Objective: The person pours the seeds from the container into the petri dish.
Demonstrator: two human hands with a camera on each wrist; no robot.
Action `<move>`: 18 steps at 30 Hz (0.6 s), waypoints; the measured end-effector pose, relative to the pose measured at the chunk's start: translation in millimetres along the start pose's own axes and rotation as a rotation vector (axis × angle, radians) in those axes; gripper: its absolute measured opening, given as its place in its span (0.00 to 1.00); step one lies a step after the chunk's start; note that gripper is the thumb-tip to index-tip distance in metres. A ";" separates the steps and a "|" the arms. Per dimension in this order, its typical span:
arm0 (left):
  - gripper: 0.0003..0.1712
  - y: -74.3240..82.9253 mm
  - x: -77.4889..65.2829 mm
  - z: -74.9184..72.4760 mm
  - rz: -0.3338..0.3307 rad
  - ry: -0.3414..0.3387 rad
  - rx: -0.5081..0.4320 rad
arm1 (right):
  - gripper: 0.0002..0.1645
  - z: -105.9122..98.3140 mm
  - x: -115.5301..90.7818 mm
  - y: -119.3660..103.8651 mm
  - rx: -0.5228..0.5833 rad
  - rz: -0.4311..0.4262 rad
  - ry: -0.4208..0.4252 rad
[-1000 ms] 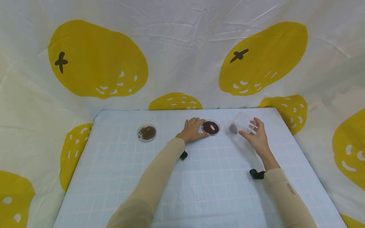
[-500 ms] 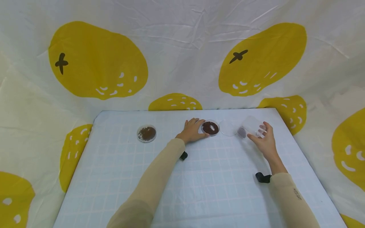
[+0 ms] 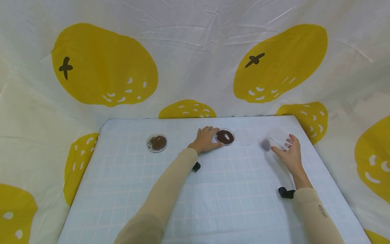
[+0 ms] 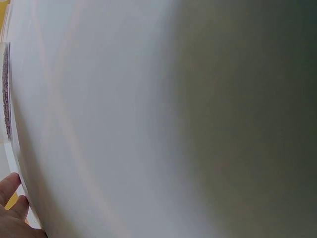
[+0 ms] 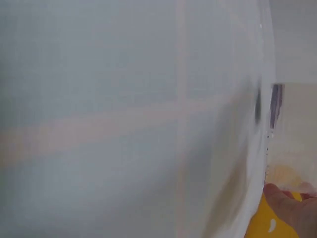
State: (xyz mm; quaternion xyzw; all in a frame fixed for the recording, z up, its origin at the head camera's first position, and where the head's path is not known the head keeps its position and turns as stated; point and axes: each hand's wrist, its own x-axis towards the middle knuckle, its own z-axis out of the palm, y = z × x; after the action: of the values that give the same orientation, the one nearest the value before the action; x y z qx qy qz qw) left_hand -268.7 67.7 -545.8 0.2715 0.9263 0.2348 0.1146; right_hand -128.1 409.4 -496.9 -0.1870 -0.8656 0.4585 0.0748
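Observation:
My left hand [image 3: 205,139] rests on the table, thumb and index finger at the left side of a petri dish [image 3: 225,136] of dark brown, soil-like material with white bits on top. In the left wrist view, fingertips [image 4: 12,191] and the side of the dish [image 4: 6,94] show at the edge. My right hand [image 3: 289,152] grips a clear plastic container [image 3: 278,136], tilted over the table with dark purplish-grey material [image 3: 266,145] at its lower left end. The right wrist view shows the thumb [image 5: 280,198] against the container [image 5: 297,144].
Right of the petri dish lies a clear round lid or dish [image 3: 243,137]. Another petri dish [image 3: 156,142] with brown material and white bits stands at the left. A grid-patterned light blue cloth [image 3: 225,196] covers the table; a lemon-printed curtain [image 3: 195,67] hangs behind.
My right hand has moved rightward and slightly toward me with the clear container, away from over the clear round lid or dish. The left hand stays at the petri dish.

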 end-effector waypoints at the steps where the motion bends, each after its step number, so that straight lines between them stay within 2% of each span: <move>1: 0.50 0.4 -0.3 -0.4 -0.001 0.000 0.001 | 0.61 -0.9 -0.2 1.5 -0.005 0.006 -0.001; 18: 0.50 1.6 -1.5 -2.2 0.007 0.001 0.010 | 0.64 -6.0 0.4 14.4 -0.087 0.137 0.085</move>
State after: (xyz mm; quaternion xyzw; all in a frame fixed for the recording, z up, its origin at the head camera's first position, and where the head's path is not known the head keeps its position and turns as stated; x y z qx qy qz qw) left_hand -267.5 67.3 -542.9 0.2752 0.9265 0.2307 0.1120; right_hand -123.0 421.5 -505.3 -0.2681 -0.8659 0.4162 0.0716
